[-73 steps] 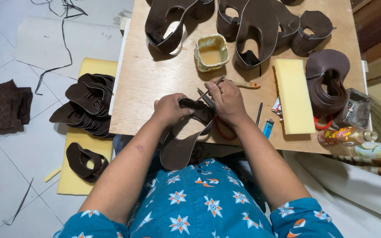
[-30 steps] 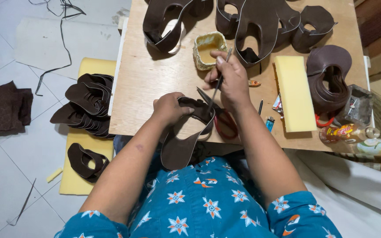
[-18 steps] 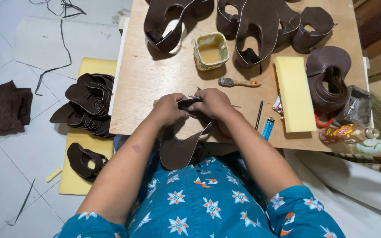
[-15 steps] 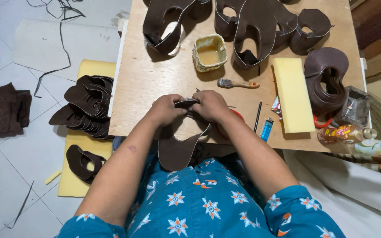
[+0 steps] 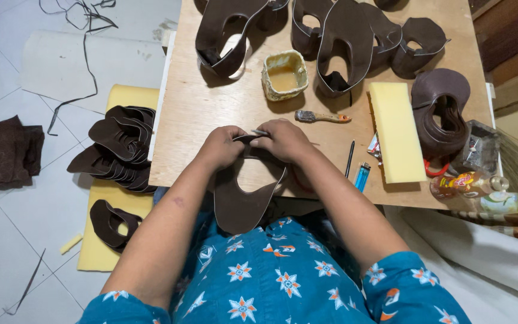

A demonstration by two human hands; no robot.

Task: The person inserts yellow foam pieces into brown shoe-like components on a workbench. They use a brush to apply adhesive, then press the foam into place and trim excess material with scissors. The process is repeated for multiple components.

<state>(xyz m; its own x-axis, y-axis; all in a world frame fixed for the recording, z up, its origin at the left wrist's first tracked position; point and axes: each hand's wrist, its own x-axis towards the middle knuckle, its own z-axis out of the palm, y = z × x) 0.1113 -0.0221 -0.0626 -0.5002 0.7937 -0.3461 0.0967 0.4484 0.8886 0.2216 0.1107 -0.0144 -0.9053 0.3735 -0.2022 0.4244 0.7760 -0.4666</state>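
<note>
Between both hands: brown leather piece

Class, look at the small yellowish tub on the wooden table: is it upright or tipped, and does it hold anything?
Upright and not empty: the small yellowish tub stands with its open mouth facing up, showing tan paste inside.

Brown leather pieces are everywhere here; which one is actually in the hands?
The flat brown cut-out hanging over the table's near edge: the left hand and right hand pinch its top. The others sit untouched at the table's far end or on the floor.
</note>
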